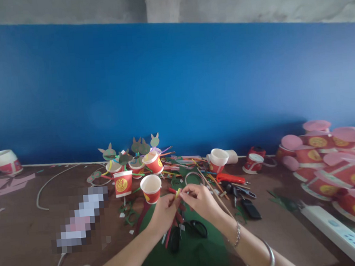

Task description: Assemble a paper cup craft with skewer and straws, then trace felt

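My left hand (166, 212) pinches a small yellow piece (178, 193), too small to name for certain, above the table's middle. The fingertips of my right hand (200, 198) are closed against the same yellow piece from the other side. A white and red paper cup (151, 188) stands upright just left and behind my left hand. Below my hands lie black-handled scissors (199, 228) on dark green paper (192, 257). Several paper cups with green animal-head cutouts on sticks, such as this cup (123, 184), stand at the back left.
Pink-topped paper cups (319, 159) are piled at the right, near a white power strip (336, 229). Colored strips (182, 164) lie at the back. A red-handled tool (231, 179) and keys with a black fob (250, 208) lie right of my hands. A blue panel (174, 84) borders the table.
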Demonstrator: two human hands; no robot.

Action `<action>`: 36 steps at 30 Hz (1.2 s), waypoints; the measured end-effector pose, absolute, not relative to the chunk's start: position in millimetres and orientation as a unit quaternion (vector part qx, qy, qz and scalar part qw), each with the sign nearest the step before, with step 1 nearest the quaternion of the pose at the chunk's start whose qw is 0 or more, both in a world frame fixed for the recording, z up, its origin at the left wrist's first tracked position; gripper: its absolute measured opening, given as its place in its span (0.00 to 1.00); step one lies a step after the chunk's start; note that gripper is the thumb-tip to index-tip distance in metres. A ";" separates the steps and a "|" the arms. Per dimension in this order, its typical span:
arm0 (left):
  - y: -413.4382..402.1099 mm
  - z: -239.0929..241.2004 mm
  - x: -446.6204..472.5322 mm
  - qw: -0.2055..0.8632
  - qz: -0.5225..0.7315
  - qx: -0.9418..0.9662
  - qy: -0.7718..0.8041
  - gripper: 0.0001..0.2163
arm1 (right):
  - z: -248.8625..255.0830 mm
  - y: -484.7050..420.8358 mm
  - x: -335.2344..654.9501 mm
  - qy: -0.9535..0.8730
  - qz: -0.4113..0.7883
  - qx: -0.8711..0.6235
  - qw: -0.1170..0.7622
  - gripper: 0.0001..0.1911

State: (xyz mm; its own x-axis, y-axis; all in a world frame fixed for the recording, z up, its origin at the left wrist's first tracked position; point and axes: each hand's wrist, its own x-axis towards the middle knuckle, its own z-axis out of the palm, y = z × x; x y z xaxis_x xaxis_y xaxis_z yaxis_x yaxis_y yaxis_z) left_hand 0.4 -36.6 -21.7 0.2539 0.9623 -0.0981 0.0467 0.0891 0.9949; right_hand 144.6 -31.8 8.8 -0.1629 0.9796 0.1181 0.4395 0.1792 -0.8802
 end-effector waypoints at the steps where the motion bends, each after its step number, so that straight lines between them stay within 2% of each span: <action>1: -36.4 -22.5 0.6 0.573 0.395 0.548 0.464 0.21 | 8.7 -32.1 144.3 -0.672 0.356 -0.533 0.372 0.11; 10: -38.5 -25.0 0.4 0.510 0.389 0.596 0.483 0.17 | 2.8 -33.2 143.5 -0.714 0.254 -0.529 0.382 0.10; 19: -38.7 -32.2 -2.2 0.435 0.415 0.644 0.474 0.16 | 10.7 -35.9 140.7 -0.722 0.158 -0.578 0.345 0.12; 23: -38.4 -33.9 -2.0 0.441 0.408 0.643 0.474 0.16 | 14.6 -39.3 139.0 -0.732 0.102 -0.593 0.321 0.13; 27: -36.4 -33.7 -1.4 0.459 0.414 0.628 0.473 0.16 | 14.5 -41.2 138.3 -0.741 0.070 -0.579 0.333 0.11; 31: -33.4 -33.5 -0.3 0.495 0.444 0.589 0.459 0.15 | 13.3 -42.8 137.9 -0.743 0.075 -0.564 0.353 0.16; 36: -31.7 -33.8 0.9 0.538 0.469 0.551 0.433 0.17 | 12.1 -44.7 137.3 -0.747 0.099 -0.558 0.347 0.17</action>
